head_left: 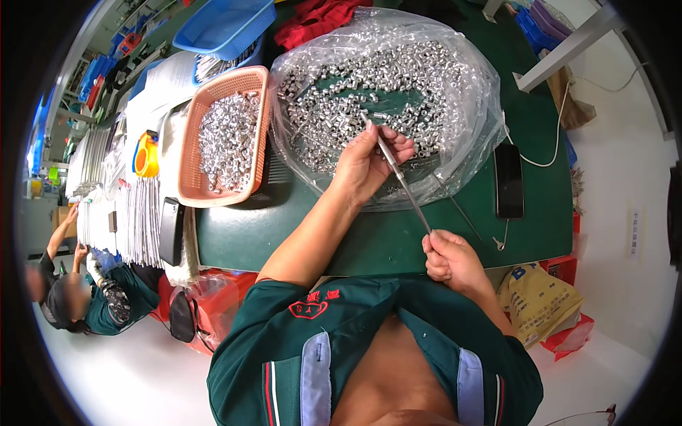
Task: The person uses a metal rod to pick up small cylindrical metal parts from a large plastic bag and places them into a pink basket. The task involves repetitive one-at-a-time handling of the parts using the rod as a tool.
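The thin metal rod [401,177] ran on a slant from the heap of small silver sleeves [383,92] down toward the person's body, held at both ends. The left hand [369,160] reached forward over the table [369,238], its forearm stretched out from the green sleeve, and its fingers pinched the upper part of the rod just at the edge of the heap; whether a sleeve sat between the fingertips could not be told. The right hand [449,257] stayed close to the chest, curled into a loose fist around the lower end of the rod, knuckles up. The sleeves lay spread on a clear plastic bag [469,121] opened flat on the green table top. Just left of the bag stood an orange mesh basket [190,170] holding more of the silver pieces, and behind it a blue basket [227,28]. A dark phone [509,181] lay right of the bag with a white cable [550,149] running from it. Another person [85,298] in green sat low at the far left of the view.
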{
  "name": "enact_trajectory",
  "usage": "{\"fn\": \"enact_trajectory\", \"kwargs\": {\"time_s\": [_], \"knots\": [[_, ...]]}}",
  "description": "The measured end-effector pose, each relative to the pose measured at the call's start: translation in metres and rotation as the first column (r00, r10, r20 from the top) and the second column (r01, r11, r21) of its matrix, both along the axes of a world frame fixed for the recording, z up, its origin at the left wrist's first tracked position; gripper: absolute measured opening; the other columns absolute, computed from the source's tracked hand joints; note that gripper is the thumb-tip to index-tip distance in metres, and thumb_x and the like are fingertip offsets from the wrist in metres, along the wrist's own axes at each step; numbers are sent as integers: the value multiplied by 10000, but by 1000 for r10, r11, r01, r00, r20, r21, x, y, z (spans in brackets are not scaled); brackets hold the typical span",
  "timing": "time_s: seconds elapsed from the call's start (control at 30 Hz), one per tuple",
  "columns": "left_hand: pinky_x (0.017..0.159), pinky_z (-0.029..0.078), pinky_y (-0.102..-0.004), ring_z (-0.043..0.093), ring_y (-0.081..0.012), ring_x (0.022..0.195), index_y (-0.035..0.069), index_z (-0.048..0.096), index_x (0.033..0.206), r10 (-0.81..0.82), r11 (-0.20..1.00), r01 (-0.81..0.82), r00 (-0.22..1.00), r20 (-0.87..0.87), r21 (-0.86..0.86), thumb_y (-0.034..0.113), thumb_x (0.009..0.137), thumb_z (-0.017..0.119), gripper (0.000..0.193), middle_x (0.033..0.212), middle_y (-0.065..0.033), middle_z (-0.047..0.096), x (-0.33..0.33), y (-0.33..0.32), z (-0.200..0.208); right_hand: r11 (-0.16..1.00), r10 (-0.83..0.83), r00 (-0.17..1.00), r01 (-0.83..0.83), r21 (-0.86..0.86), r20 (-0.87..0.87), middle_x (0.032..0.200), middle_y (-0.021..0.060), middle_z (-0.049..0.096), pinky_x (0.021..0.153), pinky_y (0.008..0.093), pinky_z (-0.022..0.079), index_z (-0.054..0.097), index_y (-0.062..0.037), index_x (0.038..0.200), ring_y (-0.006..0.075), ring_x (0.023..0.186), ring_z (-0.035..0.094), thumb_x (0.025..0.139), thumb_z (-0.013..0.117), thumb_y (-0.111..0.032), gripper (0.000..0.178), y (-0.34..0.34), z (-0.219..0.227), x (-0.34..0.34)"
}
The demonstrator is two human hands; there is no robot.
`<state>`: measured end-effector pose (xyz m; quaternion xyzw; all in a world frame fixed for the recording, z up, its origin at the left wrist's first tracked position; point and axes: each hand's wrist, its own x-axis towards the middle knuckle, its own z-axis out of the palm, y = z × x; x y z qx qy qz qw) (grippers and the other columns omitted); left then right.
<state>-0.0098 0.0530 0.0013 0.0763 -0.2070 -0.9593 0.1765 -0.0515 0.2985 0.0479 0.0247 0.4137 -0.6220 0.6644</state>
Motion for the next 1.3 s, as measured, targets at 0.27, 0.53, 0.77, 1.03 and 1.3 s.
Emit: {"fn": "enact_trajectory", "kwargs": {"time_s": [0.27,0.53,0.77,1.03,1.3], "knots": [[1071,361,-478,436,-415,1242,-87,478,1181,25,994,-19,998,-58,107,503,978,317,645,1243,-281,500,7,-24,8,990,-36,932,83,115,-361,549,-81,315,394,190,162,526,-38,839,-1,433,221,989,481,-234,251,14,-1,-8],[1102,324,-476,402,-416,1273,-126,369,1319,17,994,-14,1000,-24,109,429,997,323,643,1333,-304,425,9,-26,18,985,52,863,40,169,-503,562,-93,322,400,189,179,550,-25,834,-4,449,235,977,484,-198,234,29,-3,-13],[1092,342,-487,393,-429,1280,-116,353,1331,24,992,-20,999,-30,128,334,1003,352,558,1347,-316,401,9,-27,19,983,106,809,3,186,-578,574,-87,346,416,186,206,575,-27,846,1,475,276,962,512,-197,216,27,-3,-14],[1025,436,-491,454,-430,1231,-52,313,1364,-3,1000,2,998,55,17,132,964,472,467,1281,-295,461,10,-31,15,980,128,743,6,198,-657,569,-94,324,405,182,180,557,-25,850,-12,458,252,966,504,-185,205,29,-5,-12],[978,480,-486,567,-354,1097,-35,533,1089,-4,999,1,998,69,32,228,949,537,298,1107,-206,596,8,-27,-1,975,125,716,41,219,-687,590,-77,384,448,189,245,600,-40,842,9,514,323,953,525,-204,212,28,-7,-11]]}}
